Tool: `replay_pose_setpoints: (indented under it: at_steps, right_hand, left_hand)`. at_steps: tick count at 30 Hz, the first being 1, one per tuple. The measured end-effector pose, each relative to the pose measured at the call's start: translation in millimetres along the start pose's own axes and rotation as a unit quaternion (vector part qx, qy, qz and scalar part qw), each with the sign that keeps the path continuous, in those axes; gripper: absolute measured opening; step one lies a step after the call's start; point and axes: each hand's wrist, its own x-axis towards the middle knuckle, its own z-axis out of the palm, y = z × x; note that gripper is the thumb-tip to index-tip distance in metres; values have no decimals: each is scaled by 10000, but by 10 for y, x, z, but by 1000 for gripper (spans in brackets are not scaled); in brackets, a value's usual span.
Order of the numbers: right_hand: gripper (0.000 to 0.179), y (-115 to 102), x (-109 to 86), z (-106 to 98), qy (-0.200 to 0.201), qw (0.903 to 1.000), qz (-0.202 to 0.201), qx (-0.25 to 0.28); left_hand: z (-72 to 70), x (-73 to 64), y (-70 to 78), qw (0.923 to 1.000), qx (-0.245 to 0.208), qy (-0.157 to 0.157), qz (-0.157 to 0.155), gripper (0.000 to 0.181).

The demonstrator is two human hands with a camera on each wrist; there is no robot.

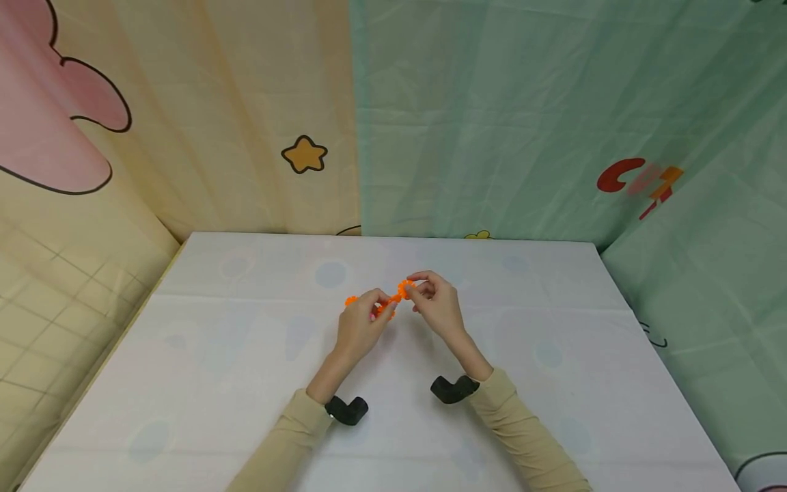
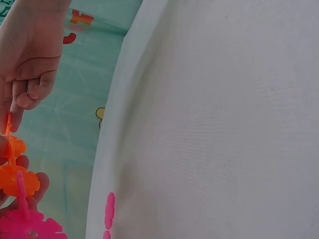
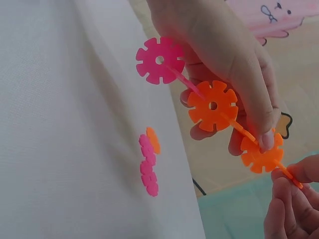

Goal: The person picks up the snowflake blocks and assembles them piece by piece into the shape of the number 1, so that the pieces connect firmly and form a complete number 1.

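Observation:
Both hands are raised over the table, working on one chain of notched plastic snowflake discs. In the right wrist view it runs from a pink disc (image 3: 148, 69) through an orange disc (image 3: 209, 119) to more orange discs, joined slot to slot at angles. My left hand (image 1: 359, 326) pinches an orange disc (image 3: 261, 158) near the chain's far end between thumb and fingers. With thumb and fingertips, my right hand (image 1: 441, 309) pinches the end orange disc (image 3: 290, 177), seen edge-on. Fingers hide parts of the chain in the head view.
Several loose pink discs (image 3: 148, 174) and an orange disc (image 3: 154, 141) lie on the white-covered table (image 1: 233, 396). Patterned curtains (image 1: 467, 137) hang behind the table and at its sides. A black band piece (image 1: 348, 411) sits on each wrist.

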Motion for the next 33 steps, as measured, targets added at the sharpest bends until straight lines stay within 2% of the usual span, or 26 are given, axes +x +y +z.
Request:
replay_pose_setpoints:
  at_steps: [7,13,18,27,33]
  right_hand:
    - [15,-14,-1,23,71,9999,-58,63]
    - [13,-24,2,62,223,9994,-243,48]
    - [13,-14,-2,92,214,9997,10,88]
    - [16,-20,9,122,153,9988,464,83]
    - [16,-39,16,148,154,9986,497,127]
  left_hand:
    - [11,2,9,9992,228,54,310,11]
    - [33,-13,4,9970,360,311,615,12]
    - [46,-25,-23,9957,391,453,702,13]
    - [49,-26,-74,9954,431,456,728,14]
    - [48,-22,-79,9944,411,577,779,15]
